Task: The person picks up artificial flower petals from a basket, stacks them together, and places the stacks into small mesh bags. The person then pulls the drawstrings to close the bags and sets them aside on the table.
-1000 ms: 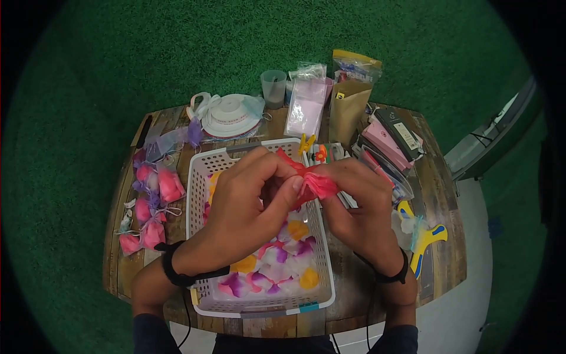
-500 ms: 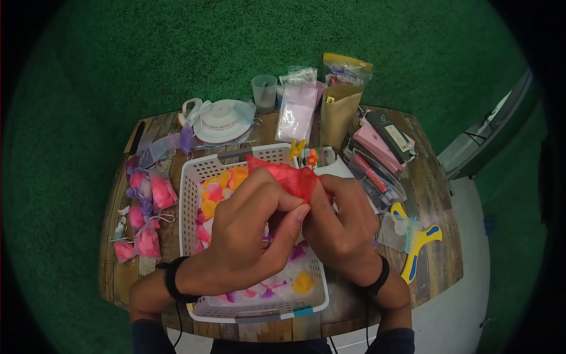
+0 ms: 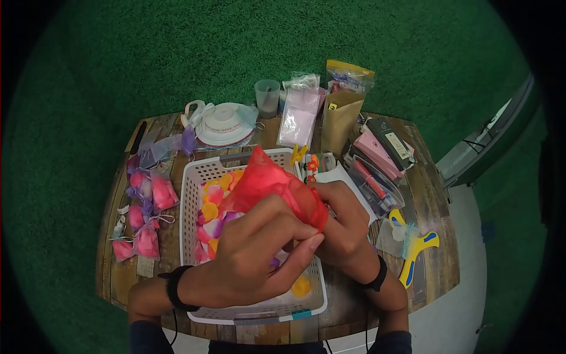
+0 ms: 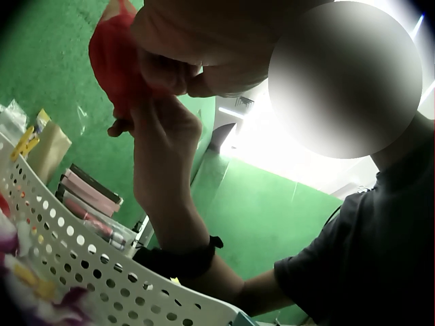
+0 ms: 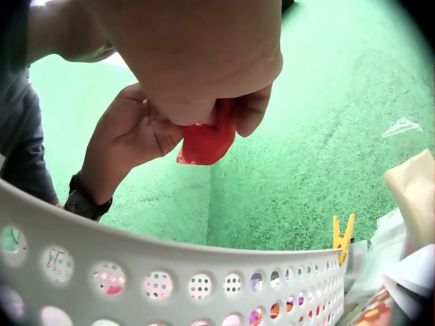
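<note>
A sheer red mesh pouch (image 3: 265,183) is held up over the white basket (image 3: 187,236), its closed corner pointing up and away. My left hand (image 3: 256,253) pinches the edge of its mouth between thumb and forefinger. At the other side of the mouth, my right hand (image 3: 342,221) grips the fabric with curled fingers; some fingertips are hidden behind the cloth. Both hands nearly meet there. In the right wrist view the pouch (image 5: 207,144) shows below the fingers. Pink, orange and purple flower petals (image 3: 210,210) lie in the basket.
Filled pink pouches (image 3: 164,192) lie left of the basket. White ribbon rolls (image 3: 224,125), a clear cup (image 3: 267,97), plastic sleeves (image 3: 296,121) and a brown paper bag (image 3: 342,124) stand behind. To the right are boxes (image 3: 377,147) and a yellow-blue tool (image 3: 415,256). A yellow clip (image 3: 298,154) grips the rim.
The red pouch went from bunched between my fingers to spread and puffed out, its closed end swinging up and left. Both hands have lowered slightly, the left shifting right along the mouth.
</note>
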A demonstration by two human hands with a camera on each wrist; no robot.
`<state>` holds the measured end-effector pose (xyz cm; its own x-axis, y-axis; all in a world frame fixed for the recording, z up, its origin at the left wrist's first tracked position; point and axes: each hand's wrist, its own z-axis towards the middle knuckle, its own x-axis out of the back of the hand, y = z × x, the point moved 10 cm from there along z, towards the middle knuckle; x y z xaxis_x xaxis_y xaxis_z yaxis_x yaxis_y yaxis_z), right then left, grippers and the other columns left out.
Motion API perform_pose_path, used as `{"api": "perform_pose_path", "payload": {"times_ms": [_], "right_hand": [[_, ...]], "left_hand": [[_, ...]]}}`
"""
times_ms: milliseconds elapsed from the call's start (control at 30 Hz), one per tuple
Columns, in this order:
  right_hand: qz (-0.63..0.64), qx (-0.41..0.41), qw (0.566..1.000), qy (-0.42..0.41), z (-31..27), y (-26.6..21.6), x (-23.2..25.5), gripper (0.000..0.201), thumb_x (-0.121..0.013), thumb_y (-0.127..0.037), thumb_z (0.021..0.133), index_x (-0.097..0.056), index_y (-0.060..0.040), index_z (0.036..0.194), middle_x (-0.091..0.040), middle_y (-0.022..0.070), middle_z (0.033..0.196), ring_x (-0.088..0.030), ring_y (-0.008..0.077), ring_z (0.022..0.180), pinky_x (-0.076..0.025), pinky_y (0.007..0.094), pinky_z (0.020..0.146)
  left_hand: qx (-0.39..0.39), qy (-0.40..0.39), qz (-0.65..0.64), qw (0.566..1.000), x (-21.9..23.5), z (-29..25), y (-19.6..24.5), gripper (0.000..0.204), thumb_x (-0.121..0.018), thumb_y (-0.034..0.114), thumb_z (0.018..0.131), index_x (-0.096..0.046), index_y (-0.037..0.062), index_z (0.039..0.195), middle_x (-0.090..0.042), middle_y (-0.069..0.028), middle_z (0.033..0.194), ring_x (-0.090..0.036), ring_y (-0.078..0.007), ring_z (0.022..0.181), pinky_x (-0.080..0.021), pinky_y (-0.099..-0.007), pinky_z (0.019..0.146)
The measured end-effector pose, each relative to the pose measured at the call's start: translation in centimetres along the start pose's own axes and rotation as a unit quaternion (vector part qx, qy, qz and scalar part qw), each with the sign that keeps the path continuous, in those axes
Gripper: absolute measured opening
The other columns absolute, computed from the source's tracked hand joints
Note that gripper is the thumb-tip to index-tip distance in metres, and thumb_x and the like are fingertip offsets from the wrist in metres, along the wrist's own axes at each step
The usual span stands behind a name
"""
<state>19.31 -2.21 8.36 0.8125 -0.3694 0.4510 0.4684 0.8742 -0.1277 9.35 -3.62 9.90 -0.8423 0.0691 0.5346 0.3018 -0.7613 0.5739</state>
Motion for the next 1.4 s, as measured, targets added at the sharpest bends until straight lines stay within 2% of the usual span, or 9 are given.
{"api": "perform_pose_path", "payload": {"times_ms": [167, 233, 333, 433, 633, 833, 1000, 1167, 1400], "right_hand": [[-0.001, 0.012, 1.000, 0.013, 0.7, -0.6, 1.0, 0.049, -0.070, 0.002, 0.056, -0.067, 0.0057, 0.104, -0.060, 0.0154, 0.090, -0.062, 0.0296, 0.070, -0.053, 0.0345, 0.059], [0.019, 0.028, 0.999, -0.015, 0.6, -0.9, 0.9, 0.050, -0.071, 0.004, 0.055, -0.067, 0.0060, 0.105, -0.061, 0.0153, 0.089, -0.063, 0.0292, 0.070, -0.053, 0.0342, 0.059], [0.063, 0.048, 0.997, -0.024, 0.9, -1.3, 0.8, 0.050, -0.071, 0.003, 0.056, -0.067, 0.0060, 0.105, -0.062, 0.0154, 0.090, -0.063, 0.0288, 0.071, -0.054, 0.0344, 0.059], [0.072, 0.087, 0.993, -0.031, 0.5, -1.7, 0.5, 0.048, -0.073, 0.002, 0.058, -0.067, 0.0057, 0.106, -0.063, 0.0158, 0.091, -0.063, 0.0282, 0.071, -0.054, 0.0340, 0.059], [0.025, 0.041, 0.999, 0.005, 0.5, -1.4, 1.7, 0.039, -0.077, -0.001, 0.064, -0.068, 0.0041, 0.102, -0.065, 0.0185, 0.097, -0.067, 0.0294, 0.074, -0.057, 0.0347, 0.061], [0.038, -0.024, 0.995, 0.088, 0.6, -0.4, 2.8, 0.032, -0.075, 0.002, 0.066, -0.069, 0.0028, 0.098, -0.067, 0.0218, 0.103, -0.070, 0.0311, 0.081, -0.058, 0.0347, 0.065], [0.038, -0.039, 0.995, 0.081, 0.5, 0.9, 3.3, 0.035, -0.068, 0.007, 0.070, -0.069, 0.0039, 0.105, -0.070, 0.0173, 0.097, -0.071, 0.0264, 0.080, -0.056, 0.0288, 0.067], [0.430, -0.329, 0.839, 0.047, -1.5, 4.9, -0.7, 0.021, -0.061, -0.005, 0.094, -0.065, 0.0073, 0.111, -0.069, 0.0129, 0.090, -0.065, 0.0127, 0.069, -0.052, 0.0250, 0.058], [0.494, -0.360, 0.789, -0.056, -2.2, 4.2, -3.2, 0.030, -0.059, -0.002, 0.094, -0.062, 0.0038, 0.124, -0.069, 0.0122, 0.104, -0.067, 0.0123, 0.081, -0.057, 0.0249, 0.068]], "left_hand": [[0.001, 0.223, 0.028, 0.974, 7.4, -0.1, -1.6, 0.066, -0.082, 0.018, 0.073, -0.045, 0.0004, 0.124, -0.049, -0.0111, 0.117, -0.051, -0.0230, 0.104, -0.040, -0.0345, 0.086], [0.073, 0.193, 0.002, 0.978, 7.6, 0.6, -2.8, 0.072, -0.079, 0.018, 0.078, -0.036, 0.0011, 0.133, -0.046, -0.0105, 0.124, -0.052, -0.0199, 0.106, -0.044, -0.0331, 0.088], [0.325, 0.081, -0.409, 0.849, 3.0, -0.3, -7.3, 0.052, -0.069, 0.017, 0.091, -0.042, 0.0020, 0.132, -0.058, -0.0106, 0.116, -0.059, -0.0149, 0.105, -0.050, -0.0307, 0.091], [0.373, 0.001, -0.450, 0.811, 0.1, -1.2, -8.2, 0.043, -0.067, 0.022, 0.091, -0.050, 0.0001, 0.125, -0.061, -0.0099, 0.111, -0.062, -0.0158, 0.102, -0.051, -0.0298, 0.088], [0.271, 0.026, -0.394, 0.878, 0.3, -0.7, -7.5, 0.024, -0.068, 0.018, 0.093, -0.060, 0.0006, 0.108, -0.065, -0.0059, 0.101, -0.063, -0.0098, 0.091, -0.054, -0.0259, 0.079], [0.334, 0.079, -0.465, 0.816, 0.4, -1.5, -8.4, 0.023, -0.068, 0.018, 0.092, -0.060, 0.0010, 0.105, -0.064, -0.0044, 0.100, -0.062, -0.0084, 0.090, -0.052, -0.0238, 0.078], [0.347, 0.081, -0.374, 0.856, 2.6, -3.1, -11.1, 0.022, -0.069, 0.015, 0.091, -0.060, 0.0004, 0.105, -0.064, -0.0049, 0.101, -0.061, -0.0094, 0.095, -0.051, -0.0249, 0.083], [0.252, -0.008, -0.311, 0.916, 2.0, -1.8, -8.0, 0.026, -0.071, 0.010, 0.087, -0.060, -0.0006, 0.108, -0.063, -0.0057, 0.102, -0.059, -0.0092, 0.100, -0.049, -0.0268, 0.089], [0.227, -0.009, -0.288, 0.930, 0.6, 0.3, -6.1, 0.032, -0.072, 0.008, 0.087, -0.061, -0.0030, 0.115, -0.066, -0.0075, 0.100, -0.062, -0.0126, 0.095, -0.049, -0.0276, 0.088]]}}
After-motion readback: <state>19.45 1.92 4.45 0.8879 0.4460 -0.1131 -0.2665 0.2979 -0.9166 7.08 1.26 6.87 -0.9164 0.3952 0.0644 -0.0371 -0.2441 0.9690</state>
